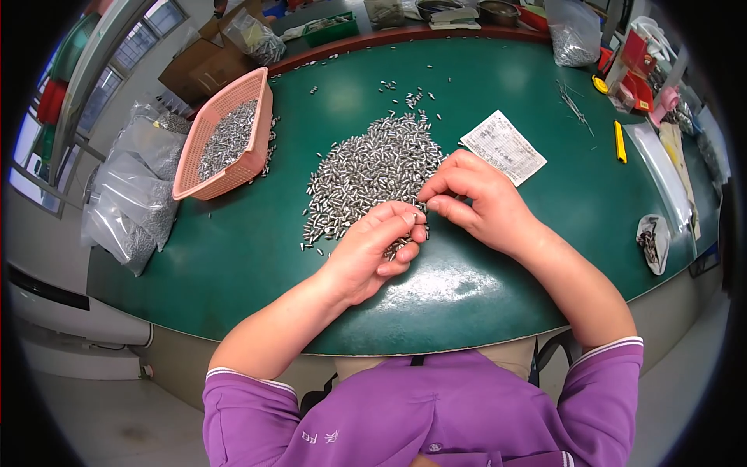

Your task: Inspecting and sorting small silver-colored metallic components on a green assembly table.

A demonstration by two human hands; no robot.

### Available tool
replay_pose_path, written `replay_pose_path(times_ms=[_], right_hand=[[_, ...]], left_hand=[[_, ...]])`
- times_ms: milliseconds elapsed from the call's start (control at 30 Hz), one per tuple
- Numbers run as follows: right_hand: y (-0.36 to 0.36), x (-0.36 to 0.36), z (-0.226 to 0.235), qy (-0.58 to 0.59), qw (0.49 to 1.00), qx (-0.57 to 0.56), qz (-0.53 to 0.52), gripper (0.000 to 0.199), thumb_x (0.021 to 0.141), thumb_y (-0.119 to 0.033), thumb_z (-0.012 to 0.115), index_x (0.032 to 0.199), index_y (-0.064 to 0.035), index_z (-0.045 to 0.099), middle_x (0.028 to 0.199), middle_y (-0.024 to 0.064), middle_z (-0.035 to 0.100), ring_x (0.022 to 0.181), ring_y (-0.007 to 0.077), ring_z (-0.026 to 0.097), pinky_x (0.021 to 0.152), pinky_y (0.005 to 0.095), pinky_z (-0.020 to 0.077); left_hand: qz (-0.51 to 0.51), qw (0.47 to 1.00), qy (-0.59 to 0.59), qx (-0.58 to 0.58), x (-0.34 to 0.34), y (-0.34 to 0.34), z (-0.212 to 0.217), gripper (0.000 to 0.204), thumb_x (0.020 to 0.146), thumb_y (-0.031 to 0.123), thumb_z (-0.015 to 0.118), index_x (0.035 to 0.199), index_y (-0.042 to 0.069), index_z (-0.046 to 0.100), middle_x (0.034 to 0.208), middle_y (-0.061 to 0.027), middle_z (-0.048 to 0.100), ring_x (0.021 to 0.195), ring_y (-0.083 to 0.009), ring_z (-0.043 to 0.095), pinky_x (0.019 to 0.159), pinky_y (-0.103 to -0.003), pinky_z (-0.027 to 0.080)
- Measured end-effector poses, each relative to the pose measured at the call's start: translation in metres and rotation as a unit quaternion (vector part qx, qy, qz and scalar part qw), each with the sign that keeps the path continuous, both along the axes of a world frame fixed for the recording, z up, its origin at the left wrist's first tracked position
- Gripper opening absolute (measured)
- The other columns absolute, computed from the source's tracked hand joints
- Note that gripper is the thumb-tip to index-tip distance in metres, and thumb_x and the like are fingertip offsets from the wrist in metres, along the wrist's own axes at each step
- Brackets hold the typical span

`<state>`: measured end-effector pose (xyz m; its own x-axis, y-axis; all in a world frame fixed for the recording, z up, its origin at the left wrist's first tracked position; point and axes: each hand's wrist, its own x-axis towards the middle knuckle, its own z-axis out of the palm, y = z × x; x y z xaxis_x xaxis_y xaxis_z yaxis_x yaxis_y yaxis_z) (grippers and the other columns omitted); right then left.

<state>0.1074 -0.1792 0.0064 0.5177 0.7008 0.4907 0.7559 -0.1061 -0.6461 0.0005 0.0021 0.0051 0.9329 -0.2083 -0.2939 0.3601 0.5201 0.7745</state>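
Note:
A broad pile of small silvery metal pins [366,167] lies in the middle of the green table [327,323]. At its near edge my left hand [362,253] is closed, palm up, with several of these pins in its curled fingers. One pin seems to stick up at the tips of its thumb and forefinger. Just to the right, my right hand [486,202] has its fingers bent and its thumb close to the forefinger, near the left fingertips. Whether something tiny sits in that pinch is too small to make out.
A pink basket [263,140] of similar pins stands at the left, beside filled plastic bags [128,210]. Behind my right hand lies a printed paper slip [506,148]. A yellow cutter [619,142], tweezers [574,105] and a small white dish [652,245] are at the right.

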Motion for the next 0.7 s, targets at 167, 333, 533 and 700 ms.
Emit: replay_pose_path(times_ms=[167,333,533,700], right_hand=[[-0.004,0.006,-0.014,-0.087,0.991,-0.083,-0.054,0.014,0.078,-0.008,0.070,0.091,-0.0083,0.066,0.089,0.0059,0.056,0.086,0.0237,0.058,0.074,0.0349,0.0496],[-0.003,0.007,-0.016,-0.120,0.982,-0.128,-0.065,0.015,0.077,-0.009,0.070,0.091,-0.0090,0.065,0.089,0.0068,0.055,0.087,0.0262,0.058,0.076,0.0374,0.0495],[0.000,0.001,-0.006,0.099,0.994,-0.045,0.007,0.009,0.084,-0.009,0.068,0.092,-0.0068,0.064,0.089,0.0043,0.055,0.086,0.0178,0.057,0.074,0.0296,0.0479],[0.001,-0.006,0.000,0.196,0.978,0.006,0.072,0.008,0.087,-0.009,0.067,0.094,-0.0054,0.064,0.092,0.0021,0.056,0.086,0.0134,0.056,0.075,0.0269,0.0464]], left_hand=[[0.014,1.000,0.006,0.010,-0.001,-0.001,0.001,0.016,0.097,0.018,0.048,0.104,0.005,0.053,0.090,-0.0064,0.054,0.064,-0.0095,0.046,0.044,-0.017,0.029],[0.028,1.000,-0.007,0.009,0.000,-0.002,0.000,0.017,0.098,0.019,0.048,0.105,0.004,0.053,0.092,-0.0068,0.055,0.065,-0.0096,0.047,0.045,-0.017,0.031],[0.021,1.000,-0.009,0.005,0.000,0.002,-0.007,0.017,0.095,0.012,0.056,0.110,0.004,0.053,0.092,-0.0061,0.056,0.067,-0.0064,0.048,0.046,-0.016,0.032],[0.030,1.000,-0.006,0.002,-0.001,-0.003,-0.003,0.018,0.095,0.011,0.058,0.111,0.005,0.052,0.091,-0.0054,0.056,0.067,-0.0050,0.048,0.046,-0.015,0.032]])
